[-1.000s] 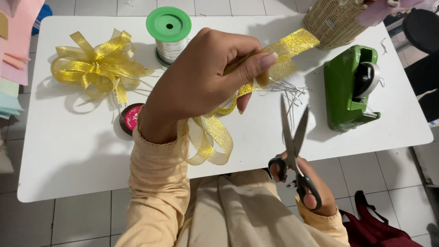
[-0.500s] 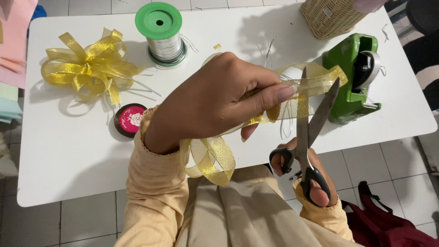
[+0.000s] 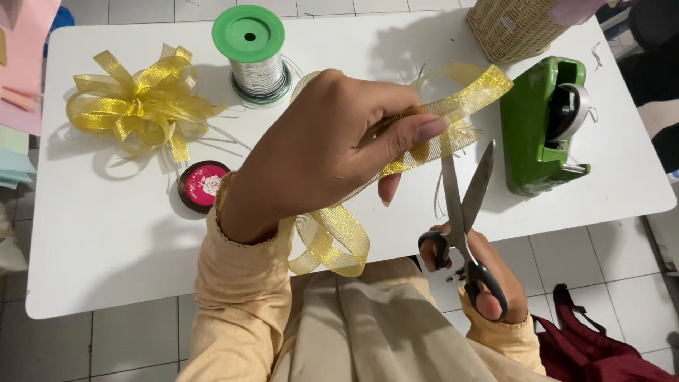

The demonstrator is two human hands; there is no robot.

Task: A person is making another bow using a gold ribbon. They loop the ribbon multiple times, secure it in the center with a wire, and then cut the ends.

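Observation:
My left hand [image 3: 325, 148] is raised over the white table [image 3: 106, 233] and pinches a gold mesh ribbon [image 3: 453, 106] between thumb and fingers. The ribbon's free end sticks out to the right, and its loops [image 3: 332, 244] hang below my wrist. My right hand [image 3: 488, 279] grips black-handled scissors [image 3: 463, 205] near the table's front edge. The blades are parted and point up at the ribbon just right of my left thumb.
A finished gold ribbon bow [image 3: 138, 106] lies at the table's left. A green spool of silver wire [image 3: 251, 53] stands behind it, a small round pink-topped tin [image 3: 203, 185] in front. A green tape dispenser [image 3: 548, 124] and a wicker basket [image 3: 513, 28] are at the right. A dark red bag [image 3: 601, 346] lies on the floor.
The scissors have come up from low beside the table to the ribbon's free end, blades parted. My left hand turned the ribbon, whose end now points up and right.

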